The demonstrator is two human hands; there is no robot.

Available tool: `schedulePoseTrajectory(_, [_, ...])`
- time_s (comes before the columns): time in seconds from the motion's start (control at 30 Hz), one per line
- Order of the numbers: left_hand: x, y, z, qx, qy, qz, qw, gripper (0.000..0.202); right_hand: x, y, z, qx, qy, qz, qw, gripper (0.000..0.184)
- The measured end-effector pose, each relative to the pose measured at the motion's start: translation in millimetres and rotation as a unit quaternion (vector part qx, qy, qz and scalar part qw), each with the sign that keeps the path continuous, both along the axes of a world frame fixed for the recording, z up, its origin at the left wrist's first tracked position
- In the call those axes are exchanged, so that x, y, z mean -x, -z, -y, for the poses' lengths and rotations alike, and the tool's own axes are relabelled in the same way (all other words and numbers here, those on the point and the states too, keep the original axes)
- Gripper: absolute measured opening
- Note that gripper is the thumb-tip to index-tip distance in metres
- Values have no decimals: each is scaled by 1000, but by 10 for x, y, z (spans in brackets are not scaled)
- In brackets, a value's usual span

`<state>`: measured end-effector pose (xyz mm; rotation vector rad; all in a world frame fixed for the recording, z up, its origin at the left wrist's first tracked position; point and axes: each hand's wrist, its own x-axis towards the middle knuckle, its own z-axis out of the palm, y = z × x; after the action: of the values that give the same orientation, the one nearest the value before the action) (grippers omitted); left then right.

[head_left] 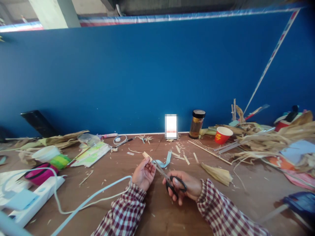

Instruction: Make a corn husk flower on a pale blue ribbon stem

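My right hand grips a pair of scissors by its black handles, the blades pointing up and left toward my other hand. Between the fingertips of my left hand is a small pale strip of dried husk, with the scissor tips close beside it; whether they touch it I cannot tell. A light blue ribbon-like strip lies curled on the table just beyond the blades. Cut husk scraps are scattered past my right hand, and a wider husk piece lies to its right.
A brown table meets a blue partition. A lidded jar and a red paper cup stand at the back right, near piled husks. At left are a white power strip, looping cable and pink pouch.
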<state>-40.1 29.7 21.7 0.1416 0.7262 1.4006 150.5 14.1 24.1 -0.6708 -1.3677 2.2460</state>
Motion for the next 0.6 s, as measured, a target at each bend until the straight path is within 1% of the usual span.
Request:
schedulePoseTrajectory(0.33, [-13, -8, 18, -9, 9, 38, 999, 12, 6, 30, -4, 1, -7, -15, 1000, 55])
schedulePoseTrajectory(0.6, [-15, -5, 27, -9, 13, 36, 999, 11, -8, 17, -5, -3, -18, -21, 1000, 55])
